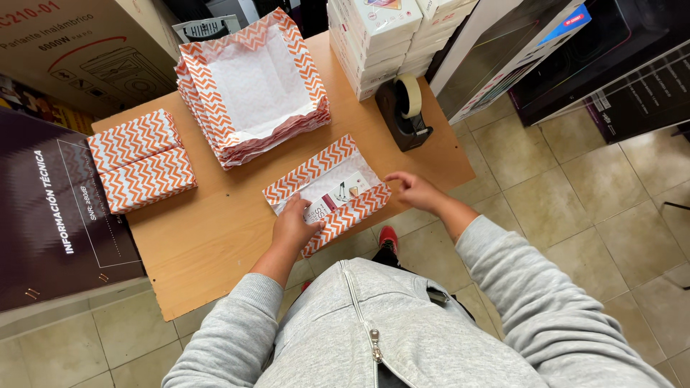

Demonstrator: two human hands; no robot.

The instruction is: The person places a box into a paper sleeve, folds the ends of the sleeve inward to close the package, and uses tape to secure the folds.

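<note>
Head view: the left hand (293, 228) is pressing the box (338, 194) and its chevron paper (310, 169) at table (215, 237) centre, gripping nothing. At three o'clock, the right hand (413, 190) is pinching the paper's edge. Tape dispenser (404, 111) is sitting at one o'clock.
</note>
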